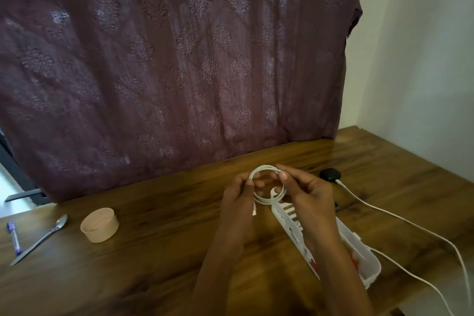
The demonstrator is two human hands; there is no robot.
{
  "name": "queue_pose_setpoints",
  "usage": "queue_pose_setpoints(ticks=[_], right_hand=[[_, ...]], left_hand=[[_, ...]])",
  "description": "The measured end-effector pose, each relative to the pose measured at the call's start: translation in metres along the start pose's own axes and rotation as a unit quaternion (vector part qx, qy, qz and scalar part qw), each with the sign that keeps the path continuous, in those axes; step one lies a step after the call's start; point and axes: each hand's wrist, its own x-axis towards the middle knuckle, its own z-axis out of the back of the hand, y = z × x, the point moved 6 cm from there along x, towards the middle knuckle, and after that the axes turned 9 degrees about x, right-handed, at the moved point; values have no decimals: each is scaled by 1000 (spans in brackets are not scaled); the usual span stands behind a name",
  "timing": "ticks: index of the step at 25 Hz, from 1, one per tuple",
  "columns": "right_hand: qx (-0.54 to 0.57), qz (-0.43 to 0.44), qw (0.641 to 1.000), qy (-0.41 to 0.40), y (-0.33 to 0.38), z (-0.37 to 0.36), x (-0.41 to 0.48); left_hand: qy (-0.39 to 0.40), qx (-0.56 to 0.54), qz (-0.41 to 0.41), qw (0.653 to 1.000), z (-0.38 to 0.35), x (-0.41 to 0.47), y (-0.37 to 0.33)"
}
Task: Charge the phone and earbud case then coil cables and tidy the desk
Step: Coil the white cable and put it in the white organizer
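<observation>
We hold a white cable [263, 167] wound into a small round coil, just above the middle of the wooden desk [159, 226].

From the head view, the cable is thin, smooth and looped several turns, with one plug end hanging by our left palm. Our left hand [237, 202] pinches the coil's left side between thumb and curled fingers. Our right hand [305, 195] pinches its right side the same way. Below our right forearm lies a slotted white plastic tray [282, 218]. Behind it a glossy black earbud case [330, 175] sits on the grained wood, with a second white cable [384, 210] plugged into it.
</observation>
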Motion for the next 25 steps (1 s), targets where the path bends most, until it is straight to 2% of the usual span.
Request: queue_pose_setpoints(ticks=[3, 5, 7, 9, 11, 14, 16, 18, 20, 21, 23, 25], right_hand=[[-79, 51, 996, 5, 14, 4, 1], [-108, 71, 991, 18, 19, 2, 0], [-103, 76, 991, 26, 21, 2, 1], [-86, 79, 993, 20, 23, 2, 1], [-147, 131, 980, -6, 29, 6, 0], [-270, 212, 938, -54, 36, 7, -2], [-303, 231, 922, -73, 34, 5, -4], [-262, 181, 945, -74, 26, 1, -3], [-108, 78, 990, -46, 14, -5, -1], [-34, 25, 999, -33, 11, -7, -1], [32, -32, 999, 3, 10, -12, -2], [37, -33, 998, 38, 14, -17, -5]], left_hand=[[115, 45, -6, 992, 2, 8, -12], [137, 88, -63, 985, 2, 14, -28], [113, 114, -121, 980, 1, 13, -41], [75, 98, -134, 983, 5, 10, -45], [47, 74, -129, 988, 8, 8, -43], [16, 24, -98, 995, 11, 7, -39], [4, -36, -71, 997, 11, 7, -35], [-3, -86, -60, 995, 9, 6, -34], [-25, -115, -60, 991, 10, 6, -34], [-42, -124, -63, 989, 12, 6, -34], [-65, -136, -67, 986, 15, 7, -33], [-65, -143, -59, 986, 16, 6, -30]])
